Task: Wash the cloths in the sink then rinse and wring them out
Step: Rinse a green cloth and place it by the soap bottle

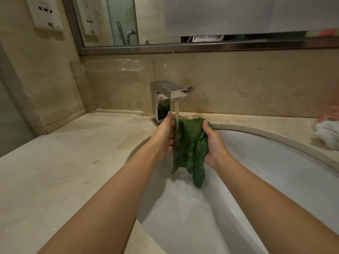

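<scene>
A wet green cloth (190, 147) hangs bunched between both hands over the white sink (275, 162), under the running water stream (177, 114) from the chrome faucet (170, 92). My left hand (164, 136) holds the cloth's left side, fingers curled behind it. My right hand (213, 142) grips its right side, thumb on top near the upper edge. The cloth's lower ends dangle above the basin.
A white cloth (328, 133) lies on the beige marble counter (64, 162) at the far right, with something pink behind it. A clear acrylic holder (117, 85) stands against the back wall left of the faucet. A mirror (165, 21) hangs above.
</scene>
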The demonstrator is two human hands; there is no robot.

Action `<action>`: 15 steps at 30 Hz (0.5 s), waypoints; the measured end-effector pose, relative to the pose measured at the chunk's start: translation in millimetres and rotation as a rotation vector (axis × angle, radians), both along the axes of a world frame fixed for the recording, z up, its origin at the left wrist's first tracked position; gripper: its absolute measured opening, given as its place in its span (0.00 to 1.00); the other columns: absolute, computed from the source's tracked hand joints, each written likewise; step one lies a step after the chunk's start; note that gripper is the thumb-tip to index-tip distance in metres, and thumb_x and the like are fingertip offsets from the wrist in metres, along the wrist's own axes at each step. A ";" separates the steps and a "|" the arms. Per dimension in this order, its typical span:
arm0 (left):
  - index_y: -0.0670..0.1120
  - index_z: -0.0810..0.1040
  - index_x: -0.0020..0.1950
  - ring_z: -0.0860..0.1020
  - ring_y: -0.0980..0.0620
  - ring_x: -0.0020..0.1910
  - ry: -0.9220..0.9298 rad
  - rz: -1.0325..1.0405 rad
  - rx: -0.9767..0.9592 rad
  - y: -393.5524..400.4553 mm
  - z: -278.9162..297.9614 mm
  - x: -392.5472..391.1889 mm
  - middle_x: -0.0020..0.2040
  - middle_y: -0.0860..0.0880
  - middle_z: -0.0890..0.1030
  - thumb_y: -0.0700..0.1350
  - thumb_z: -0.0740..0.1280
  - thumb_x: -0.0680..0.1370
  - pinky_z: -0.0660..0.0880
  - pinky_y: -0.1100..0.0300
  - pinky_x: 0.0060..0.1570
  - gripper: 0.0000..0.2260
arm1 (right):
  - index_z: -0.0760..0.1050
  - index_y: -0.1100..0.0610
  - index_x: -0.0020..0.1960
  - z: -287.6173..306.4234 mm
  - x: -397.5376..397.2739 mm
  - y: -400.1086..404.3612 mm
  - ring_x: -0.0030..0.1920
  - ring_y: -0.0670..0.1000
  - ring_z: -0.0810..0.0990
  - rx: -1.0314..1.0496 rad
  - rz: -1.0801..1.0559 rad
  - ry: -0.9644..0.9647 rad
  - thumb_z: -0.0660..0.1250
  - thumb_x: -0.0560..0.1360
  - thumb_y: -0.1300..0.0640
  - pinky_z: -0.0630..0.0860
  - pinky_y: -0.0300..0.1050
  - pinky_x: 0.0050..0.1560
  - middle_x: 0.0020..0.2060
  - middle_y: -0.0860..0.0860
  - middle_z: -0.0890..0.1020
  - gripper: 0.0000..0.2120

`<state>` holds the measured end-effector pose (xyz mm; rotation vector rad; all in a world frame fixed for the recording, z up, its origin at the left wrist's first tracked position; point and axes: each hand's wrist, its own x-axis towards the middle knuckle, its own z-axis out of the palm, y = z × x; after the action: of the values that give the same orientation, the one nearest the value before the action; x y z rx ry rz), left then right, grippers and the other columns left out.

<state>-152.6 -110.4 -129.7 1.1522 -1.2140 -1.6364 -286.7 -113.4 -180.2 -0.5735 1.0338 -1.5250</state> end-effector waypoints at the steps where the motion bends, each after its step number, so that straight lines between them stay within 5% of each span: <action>1: 0.47 0.73 0.69 0.76 0.43 0.60 -0.012 -0.011 -0.011 0.0 -0.3 -0.7 0.62 0.42 0.78 0.63 0.50 0.81 0.70 0.48 0.64 0.27 | 0.77 0.59 0.62 0.7 -1.0 1.1 0.55 0.62 0.81 -0.005 -0.010 -0.003 0.64 0.76 0.41 0.75 0.61 0.59 0.54 0.59 0.83 0.24; 9: 0.46 0.74 0.66 0.77 0.46 0.57 -0.136 -0.038 -0.145 4.7 -1.6 -4.4 0.55 0.48 0.79 0.60 0.55 0.81 0.73 0.53 0.58 0.22 | 0.73 0.56 0.65 3.5 -5.4 3.6 0.55 0.62 0.81 0.007 -0.121 -0.068 0.70 0.65 0.36 0.76 0.62 0.56 0.55 0.58 0.83 0.35; 12: 0.45 0.78 0.60 0.80 0.49 0.50 -0.097 0.042 -0.185 6.2 -1.0 -4.6 0.51 0.47 0.82 0.59 0.55 0.82 0.77 0.56 0.46 0.21 | 0.77 0.56 0.62 4.9 -3.8 1.5 0.55 0.63 0.81 0.000 -0.095 -0.080 0.69 0.68 0.37 0.75 0.63 0.57 0.54 0.58 0.83 0.31; 15: 0.45 0.78 0.63 0.80 0.54 0.50 -0.008 0.115 -0.218 6.2 1.2 -4.4 0.53 0.49 0.83 0.57 0.58 0.81 0.74 0.61 0.45 0.20 | 0.77 0.58 0.61 5.7 -1.5 -1.0 0.55 0.63 0.81 -0.011 -0.057 -0.100 0.67 0.73 0.39 0.76 0.62 0.57 0.55 0.59 0.83 0.27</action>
<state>-156.9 -104.2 -128.5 1.0715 -1.2722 -1.3782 -288.1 -114.3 -174.5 -0.4740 0.9731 -1.5943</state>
